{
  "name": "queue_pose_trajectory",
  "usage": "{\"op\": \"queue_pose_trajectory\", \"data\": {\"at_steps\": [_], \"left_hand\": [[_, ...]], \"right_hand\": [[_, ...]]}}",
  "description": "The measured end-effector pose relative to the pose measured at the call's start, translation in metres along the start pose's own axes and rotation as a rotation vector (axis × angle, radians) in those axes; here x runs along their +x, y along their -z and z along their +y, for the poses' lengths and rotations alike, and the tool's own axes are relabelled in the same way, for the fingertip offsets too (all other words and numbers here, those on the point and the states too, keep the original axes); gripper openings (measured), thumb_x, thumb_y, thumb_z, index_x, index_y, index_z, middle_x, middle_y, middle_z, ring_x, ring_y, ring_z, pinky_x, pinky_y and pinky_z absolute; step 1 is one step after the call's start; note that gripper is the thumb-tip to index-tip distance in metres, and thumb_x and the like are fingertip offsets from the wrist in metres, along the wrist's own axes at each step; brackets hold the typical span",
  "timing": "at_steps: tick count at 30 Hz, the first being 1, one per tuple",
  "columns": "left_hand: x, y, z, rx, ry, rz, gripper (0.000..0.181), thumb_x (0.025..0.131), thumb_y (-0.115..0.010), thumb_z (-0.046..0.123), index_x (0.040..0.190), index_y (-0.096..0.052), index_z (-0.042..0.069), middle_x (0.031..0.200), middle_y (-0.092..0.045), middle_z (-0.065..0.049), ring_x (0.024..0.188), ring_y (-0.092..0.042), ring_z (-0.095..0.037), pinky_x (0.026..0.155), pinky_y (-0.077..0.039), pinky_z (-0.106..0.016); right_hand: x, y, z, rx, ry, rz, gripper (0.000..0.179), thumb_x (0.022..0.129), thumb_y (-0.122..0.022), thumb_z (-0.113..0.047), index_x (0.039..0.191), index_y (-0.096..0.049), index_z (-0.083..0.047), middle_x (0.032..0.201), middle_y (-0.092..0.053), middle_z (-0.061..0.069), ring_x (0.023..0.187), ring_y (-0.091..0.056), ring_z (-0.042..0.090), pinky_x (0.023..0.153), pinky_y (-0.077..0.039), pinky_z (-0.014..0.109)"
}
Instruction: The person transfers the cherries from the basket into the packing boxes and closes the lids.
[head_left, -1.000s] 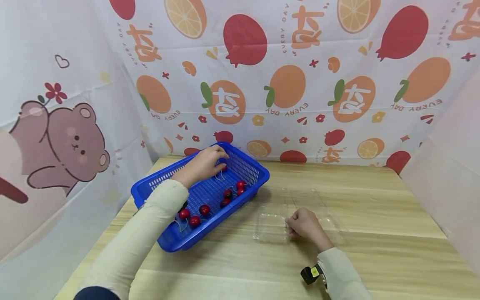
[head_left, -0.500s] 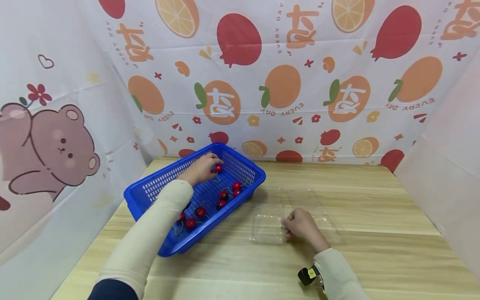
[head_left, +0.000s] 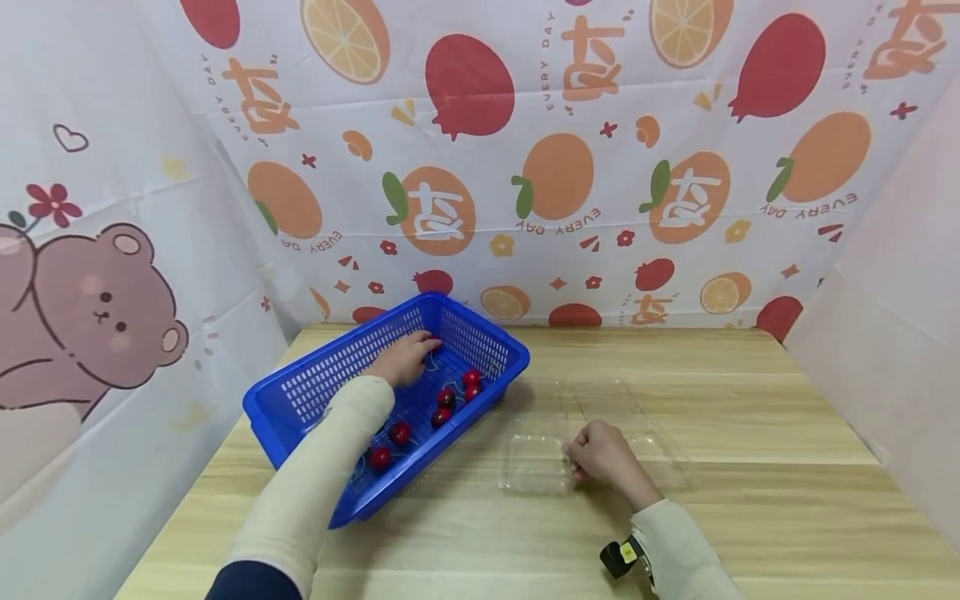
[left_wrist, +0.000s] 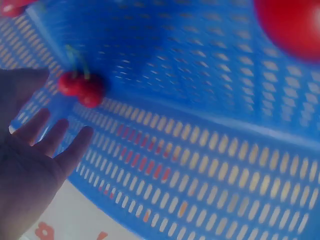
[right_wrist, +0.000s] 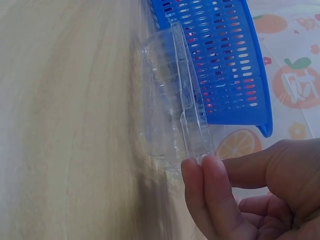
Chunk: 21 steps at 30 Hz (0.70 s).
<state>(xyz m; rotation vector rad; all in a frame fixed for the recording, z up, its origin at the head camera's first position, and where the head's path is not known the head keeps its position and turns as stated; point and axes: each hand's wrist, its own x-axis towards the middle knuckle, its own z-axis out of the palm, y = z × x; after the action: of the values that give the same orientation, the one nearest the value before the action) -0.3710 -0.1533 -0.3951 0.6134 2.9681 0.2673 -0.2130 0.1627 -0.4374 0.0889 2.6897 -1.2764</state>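
My left hand (head_left: 402,358) is inside the blue plastic basket (head_left: 480,333), near its far corner. In the left wrist view, its fingers (left_wrist: 74,147) are spread beside a pair of red cherries (left_wrist: 82,89) with thin stems. A gap shows between fingertips and fruit there. More red cherries (head_left: 446,398) lie along the basket's near side. On the table, my right hand (head_left: 606,457) pinches the edge of a clear plastic box (head_left: 534,462) between thumb and fingers. The right wrist view has this box (right_wrist: 170,95) close up, tilted on edge in that view.
Another clear plastic container (head_left: 658,450) lies behind and right of my right hand, its outline faint. The wooden table (head_left: 787,500) meets a fruit-print cloth (head_left: 558,175) at the back. A black wrist camera (head_left: 618,557) is strapped at my right wrist.
My left hand has lowered deeper into the basket towards the far corner's cherries. The view has shifted slightly. My right hand keeps its pinch on the box.
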Motion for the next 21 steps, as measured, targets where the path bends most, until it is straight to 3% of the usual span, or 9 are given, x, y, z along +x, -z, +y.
{"op": "queue_pose_trajectory", "data": {"at_steps": [7,14,21], "left_hand": [[0.004,-0.007,-0.002,0.031,0.054,-0.041,0.057,0.092,-0.055,-0.001,0.146,-0.041,0.011,0.152,-0.03,-0.018,0.139,-0.025,-0.043,0.108,-0.026,-0.061],[0.01,-0.013,-0.005,0.097,0.037,-0.044,0.058,0.093,-0.054,0.0,0.147,-0.037,0.011,0.153,-0.028,-0.018,0.139,-0.025,-0.044,0.107,-0.028,-0.061],[0.011,-0.014,-0.005,0.093,0.038,-0.091,0.061,0.093,-0.054,0.0,0.15,-0.032,0.011,0.156,-0.023,-0.017,0.14,-0.023,-0.045,0.105,-0.03,-0.062]], "right_hand": [[-0.001,-0.001,0.001,-0.018,-0.003,0.011,0.025,0.09,-0.065,-0.011,0.067,-0.064,-0.002,0.055,-0.06,0.004,0.046,-0.059,0.014,0.048,-0.044,0.023],[-0.001,0.0,0.0,-0.031,0.006,0.025,0.026,0.089,-0.066,-0.011,0.065,-0.064,-0.002,0.054,-0.058,0.002,0.045,-0.059,0.013,0.048,-0.043,0.022],[0.0,-0.001,0.0,-0.021,0.009,0.02,0.025,0.09,-0.066,-0.011,0.065,-0.063,-0.003,0.052,-0.058,0.002,0.045,-0.059,0.013,0.046,-0.042,0.022]]}}
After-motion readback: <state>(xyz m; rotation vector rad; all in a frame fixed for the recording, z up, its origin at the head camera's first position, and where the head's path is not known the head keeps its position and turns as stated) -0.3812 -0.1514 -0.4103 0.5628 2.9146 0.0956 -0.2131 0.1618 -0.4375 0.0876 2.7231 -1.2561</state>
